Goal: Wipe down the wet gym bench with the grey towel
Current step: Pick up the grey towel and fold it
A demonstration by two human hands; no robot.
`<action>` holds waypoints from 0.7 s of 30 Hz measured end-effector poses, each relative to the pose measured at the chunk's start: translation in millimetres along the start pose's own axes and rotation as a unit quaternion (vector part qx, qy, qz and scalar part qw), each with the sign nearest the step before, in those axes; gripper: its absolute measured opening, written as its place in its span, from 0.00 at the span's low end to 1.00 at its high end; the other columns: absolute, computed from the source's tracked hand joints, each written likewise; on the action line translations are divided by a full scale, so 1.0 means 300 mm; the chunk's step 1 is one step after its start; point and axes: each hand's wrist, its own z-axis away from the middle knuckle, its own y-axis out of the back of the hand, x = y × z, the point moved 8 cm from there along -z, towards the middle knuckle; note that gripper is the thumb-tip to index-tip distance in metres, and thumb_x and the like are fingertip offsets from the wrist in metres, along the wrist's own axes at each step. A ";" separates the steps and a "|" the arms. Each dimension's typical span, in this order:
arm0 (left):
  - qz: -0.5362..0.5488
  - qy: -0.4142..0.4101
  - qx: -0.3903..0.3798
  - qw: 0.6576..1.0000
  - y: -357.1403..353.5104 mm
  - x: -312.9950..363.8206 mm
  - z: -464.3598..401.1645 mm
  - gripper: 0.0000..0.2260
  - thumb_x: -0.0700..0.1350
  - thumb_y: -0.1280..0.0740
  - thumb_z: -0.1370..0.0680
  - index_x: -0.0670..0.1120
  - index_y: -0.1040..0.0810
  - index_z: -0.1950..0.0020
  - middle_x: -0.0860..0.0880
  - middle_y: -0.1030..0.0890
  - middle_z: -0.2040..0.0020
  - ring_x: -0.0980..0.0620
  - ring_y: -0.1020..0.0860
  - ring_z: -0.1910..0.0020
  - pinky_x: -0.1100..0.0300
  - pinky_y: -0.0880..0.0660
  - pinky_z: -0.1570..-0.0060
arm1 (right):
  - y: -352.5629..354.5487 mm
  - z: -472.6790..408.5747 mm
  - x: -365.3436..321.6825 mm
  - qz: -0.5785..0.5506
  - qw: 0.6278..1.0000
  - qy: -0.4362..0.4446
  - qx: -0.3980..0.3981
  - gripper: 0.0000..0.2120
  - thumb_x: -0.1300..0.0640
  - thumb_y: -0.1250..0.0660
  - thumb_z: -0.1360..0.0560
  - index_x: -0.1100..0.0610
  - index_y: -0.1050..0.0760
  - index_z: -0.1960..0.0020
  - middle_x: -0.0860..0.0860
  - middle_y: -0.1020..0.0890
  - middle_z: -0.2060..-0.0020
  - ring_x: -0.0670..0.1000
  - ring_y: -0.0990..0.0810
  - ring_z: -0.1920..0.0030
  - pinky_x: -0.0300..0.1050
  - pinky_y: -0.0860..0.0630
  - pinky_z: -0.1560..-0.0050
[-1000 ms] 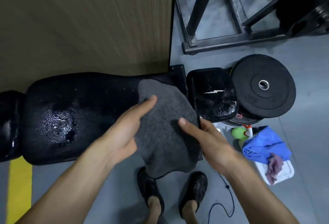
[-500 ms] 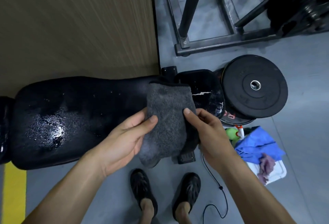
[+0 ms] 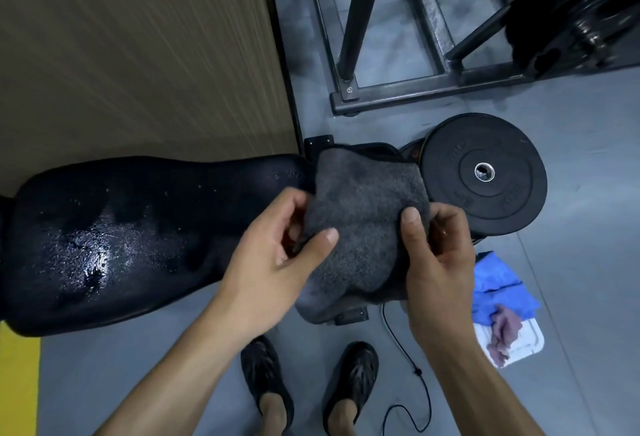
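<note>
The left hand [image 3: 277, 255] and right hand [image 3: 438, 255] are each pinching an edge of the fuzzy grey terry towel [image 3: 360, 221], thumbs on top, holding it bunched between them. Left of the left hand, the black padded vinyl bench surface [image 3: 114, 241] is glistening with water beads. Beyond the right hand, a round black rubber weight plate [image 3: 485, 172] is lying flat; its raised lettering is unreadable.

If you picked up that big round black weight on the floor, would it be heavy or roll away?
Probably heavy: the black weight plate looks thick and solid, with a metal-ringed hole in the middle. It likely won't roll, since it lies flat, seemingly on another plate beneath. Its wide, smooth rim might be hard for small fingers to grip.
</note>
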 end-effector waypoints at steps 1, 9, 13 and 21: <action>0.001 -0.005 -0.016 1.000 -0.021 0.023 -0.010 0.05 0.45 0.31 0.21 0.47 0.25 0.50 0.47 0.21 0.58 0.50 0.22 0.59 0.55 0.24 0.59 | -0.002 -0.010 0.047 -0.088 0.993 -0.070 -0.028 0.17 0.47 0.26 0.27 0.56 0.27 0.48 0.47 0.20 0.59 0.46 0.23 0.56 0.51 0.26 0.51; 0.117 0.090 -0.005 0.989 -0.064 -0.020 -0.048 0.04 0.43 0.34 0.19 0.46 0.26 0.45 0.50 0.18 0.53 0.54 0.19 0.52 0.57 0.22 0.52 | -0.029 0.061 0.175 -0.145 0.909 -0.283 -0.269 0.30 0.47 0.16 0.41 0.59 0.17 0.44 0.61 0.17 0.43 0.60 0.18 0.42 0.54 0.20 0.46; 0.271 0.193 -0.008 0.943 -0.069 -0.093 -0.005 0.13 0.51 0.33 0.20 0.50 0.22 0.37 0.48 0.16 0.40 0.51 0.18 0.41 0.56 0.20 0.46 | -0.037 0.003 0.047 -0.132 0.955 -0.126 -0.233 0.09 0.59 0.28 0.28 0.53 0.17 0.47 0.55 0.15 0.48 0.54 0.16 0.47 0.48 0.20 0.51; 0.243 0.302 -0.090 0.918 -0.104 -0.264 0.034 0.15 0.43 0.31 0.24 0.43 0.20 0.37 0.42 0.16 0.42 0.44 0.17 0.43 0.53 0.18 0.47 | -0.052 -0.011 0.111 -0.040 0.927 -0.184 -0.325 0.21 0.66 0.32 0.24 0.52 0.27 0.33 0.54 0.18 0.39 0.54 0.20 0.38 0.51 0.21 0.41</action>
